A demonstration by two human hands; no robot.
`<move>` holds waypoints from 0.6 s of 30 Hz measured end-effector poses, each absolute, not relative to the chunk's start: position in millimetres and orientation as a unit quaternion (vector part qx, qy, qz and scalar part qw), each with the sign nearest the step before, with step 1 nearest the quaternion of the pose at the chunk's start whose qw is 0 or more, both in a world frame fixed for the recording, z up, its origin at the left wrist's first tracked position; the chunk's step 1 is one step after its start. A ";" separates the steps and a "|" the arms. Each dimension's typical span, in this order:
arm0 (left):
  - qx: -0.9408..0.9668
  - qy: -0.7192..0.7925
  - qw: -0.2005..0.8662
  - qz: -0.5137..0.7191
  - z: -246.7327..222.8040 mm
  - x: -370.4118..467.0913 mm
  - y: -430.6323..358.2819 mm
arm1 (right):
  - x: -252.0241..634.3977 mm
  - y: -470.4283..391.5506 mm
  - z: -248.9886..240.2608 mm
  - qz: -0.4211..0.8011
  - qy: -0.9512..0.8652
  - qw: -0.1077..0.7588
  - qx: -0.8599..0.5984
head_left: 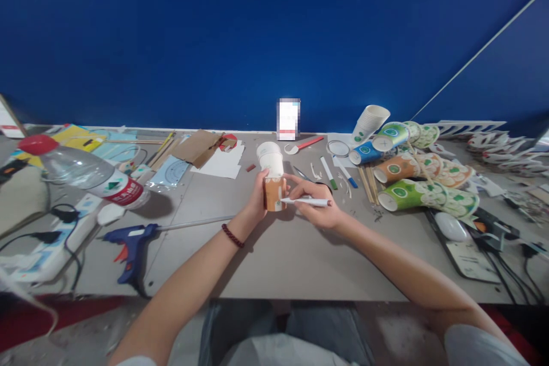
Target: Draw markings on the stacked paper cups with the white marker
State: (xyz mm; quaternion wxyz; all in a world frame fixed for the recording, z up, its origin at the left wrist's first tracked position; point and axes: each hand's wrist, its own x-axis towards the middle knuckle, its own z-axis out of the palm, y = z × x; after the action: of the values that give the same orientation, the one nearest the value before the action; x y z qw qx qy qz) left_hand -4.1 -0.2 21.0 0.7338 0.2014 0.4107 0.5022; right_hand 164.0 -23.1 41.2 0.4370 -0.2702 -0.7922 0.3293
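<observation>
In the middle of the table, my left hand (258, 194) is closed round the side of a paper cup (270, 193) coloured brown-orange and white. White paper cups (270, 159) stand right behind it, against its far end; whether they are joined to it I cannot tell. My right hand (319, 204) grips a white marker (315, 202) with a brownish end, its tip at the brown cup's side. Two more markers, one green-ended (329, 172) and one blue-ended (345, 172), lie beyond my right hand. Part of a dark-handled tool shows behind that hand.
Stacked printed cups (403, 194) and white cups (371, 121) are at the right. A glue gun (132, 243), a bottle (92, 174) and a power strip (64, 240) lie left. A phone (288, 119) leans on the blue wall. Paper (221, 163) and sticks (369, 183) lie about.
</observation>
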 end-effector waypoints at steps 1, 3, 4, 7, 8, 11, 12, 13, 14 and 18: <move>0.201 0.412 0.733 0.504 20.7 -4.1 -0.1 | 164.0 -23.1 41.4 0.328 -0.792 0.437 -0.271; 0.207 0.409 0.730 0.507 20.6 -4.3 -0.6 | 163.4 -23.1 40.5 0.327 -0.780 0.450 -0.286; 0.213 0.405 0.729 0.509 20.8 -4.4 -1.1 | 163.0 -23.1 39.8 0.327 -0.771 0.459 -0.297; 0.217 0.400 0.730 0.510 21.7 -4.4 -1.9 | 162.8 -22.7 38.4 0.326 -0.759 0.473 -0.308; 0.214 0.401 0.731 0.509 21.9 -4.3 -1.7 | 163.2 -22.5 38.6 0.324 -0.766 0.467 -0.301; 0.203 0.409 0.735 0.502 21.7 -4.2 -0.3 | 164.5 -22.2 40.0 0.325 -0.793 0.434 -0.278; 0.200 0.412 0.734 0.501 21.4 -4.3 0.1 | 164.6 -22.2 40.1 0.326 -0.796 0.430 -0.275; 0.199 0.414 0.734 0.501 21.0 -4.3 0.2 | 164.5 -22.4 39.7 0.328 -0.794 0.432 -0.275; 0.200 0.413 0.733 0.501 20.6 -4.4 0.2 | 164.1 -22.6 39.0 0.328 -0.787 0.441 -0.279; 0.220 0.395 0.728 0.515 19.4 -4.5 -1.3 | 162.3 -23.3 35.3 0.338 -0.748 0.482 -0.308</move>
State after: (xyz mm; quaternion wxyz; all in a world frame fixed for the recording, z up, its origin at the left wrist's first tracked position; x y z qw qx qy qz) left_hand -4.5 -1.3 19.4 0.7279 0.2205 0.3952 0.5151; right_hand 162.3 -23.3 35.3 0.4817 -0.3082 -0.7477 0.3376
